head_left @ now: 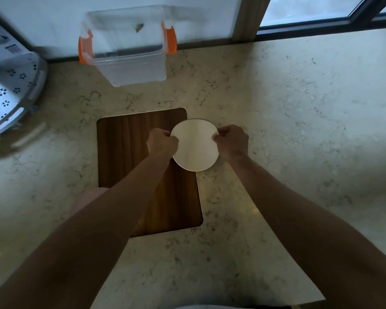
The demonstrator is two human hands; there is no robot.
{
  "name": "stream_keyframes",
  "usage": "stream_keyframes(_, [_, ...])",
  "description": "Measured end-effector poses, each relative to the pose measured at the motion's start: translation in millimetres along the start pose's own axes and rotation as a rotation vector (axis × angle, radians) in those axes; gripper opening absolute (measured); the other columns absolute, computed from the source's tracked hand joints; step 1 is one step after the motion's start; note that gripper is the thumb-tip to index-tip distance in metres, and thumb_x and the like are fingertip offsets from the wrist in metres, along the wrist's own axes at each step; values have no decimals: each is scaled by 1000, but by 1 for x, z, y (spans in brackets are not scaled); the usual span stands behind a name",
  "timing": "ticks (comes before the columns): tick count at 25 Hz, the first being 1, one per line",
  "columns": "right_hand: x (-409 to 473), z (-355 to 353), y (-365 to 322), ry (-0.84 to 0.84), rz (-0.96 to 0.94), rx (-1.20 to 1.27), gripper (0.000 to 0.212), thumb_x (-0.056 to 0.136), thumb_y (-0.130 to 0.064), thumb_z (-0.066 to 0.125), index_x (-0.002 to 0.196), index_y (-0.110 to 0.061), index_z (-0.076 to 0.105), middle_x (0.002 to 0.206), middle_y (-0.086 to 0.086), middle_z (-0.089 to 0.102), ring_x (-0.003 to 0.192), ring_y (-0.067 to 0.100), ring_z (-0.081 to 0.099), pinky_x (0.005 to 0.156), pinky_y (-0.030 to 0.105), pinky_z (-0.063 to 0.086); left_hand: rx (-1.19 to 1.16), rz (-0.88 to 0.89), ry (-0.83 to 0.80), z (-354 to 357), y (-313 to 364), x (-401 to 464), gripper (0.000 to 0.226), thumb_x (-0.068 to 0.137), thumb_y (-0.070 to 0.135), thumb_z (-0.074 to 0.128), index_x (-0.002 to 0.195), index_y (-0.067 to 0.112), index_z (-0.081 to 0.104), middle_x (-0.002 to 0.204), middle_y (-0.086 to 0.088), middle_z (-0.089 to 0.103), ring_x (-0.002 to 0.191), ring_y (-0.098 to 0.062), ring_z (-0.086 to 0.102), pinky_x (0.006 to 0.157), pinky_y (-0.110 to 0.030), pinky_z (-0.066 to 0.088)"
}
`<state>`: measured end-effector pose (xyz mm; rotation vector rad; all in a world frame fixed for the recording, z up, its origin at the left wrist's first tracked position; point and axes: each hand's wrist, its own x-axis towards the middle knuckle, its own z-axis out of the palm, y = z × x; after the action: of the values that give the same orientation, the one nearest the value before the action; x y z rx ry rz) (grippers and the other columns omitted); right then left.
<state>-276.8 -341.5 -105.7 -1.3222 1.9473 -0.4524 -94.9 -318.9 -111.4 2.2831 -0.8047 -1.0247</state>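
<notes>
A round, flat, cream-white disc (195, 144) is held over the right edge of a dark wooden board (129, 152) that lies on the marble counter (288, 130). My left hand (162, 141) pinches the disc's left rim with curled fingers. On the opposite rim, my right hand (232, 141) pinches it the same way. Part of the board is hidden under my left forearm.
A clear plastic box (129, 63) with orange latches stands at the back against the wall. A white perforated rack (11, 90) sits at the left edge. A window frame (310, 27) runs along the back right.
</notes>
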Motion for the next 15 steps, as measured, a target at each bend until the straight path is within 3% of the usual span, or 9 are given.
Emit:
stream_keyframes(2, [-14,1,-6,2,-37,12,28,83,-23,74,109,-15,72,105,1,75,83,6,58,73,18,41,-47,-22,14,-14,-5,-8,10,77,9,71,74,18,67,72,4,59,78,-22,62,63,-28,52])
stream_keyframes(5, [-41,8,-18,-27,-88,-7,29,81,-26,75,109,-15,73,106,2,76,86,9,64,75,19,42,-98,-60,34,-48,-23,-20,19,77,12,74,96,13,72,90,-3,64,83,-21,62,68,-31,54])
stream_keyframes(7, [-61,19,-25,-57,-116,-12,30,81,-27,76,108,-15,74,107,3,76,94,14,68,78,20,43,-110,-70,54,-71,-41,-27,22,78,13,74,100,11,72,95,-6,67,87,-24,65,74,-37,59])
stream_keyframes(11, [-115,62,-41,-140,-181,-33,33,83,-29,75,112,-14,71,113,4,73,103,18,67,80,23,44,-162,-110,103,-130,-92,-46,17,76,8,71,93,9,74,90,-9,68,86,-29,66,78,-43,60])
stream_keyframes(15, [-160,108,-49,-245,-192,-34,35,84,-28,75,115,-13,69,116,4,71,104,18,65,78,24,45,-206,-145,135,-181,-142,-60,27,70,4,69,96,4,76,92,-18,73,82,-32,67,79,-47,60])
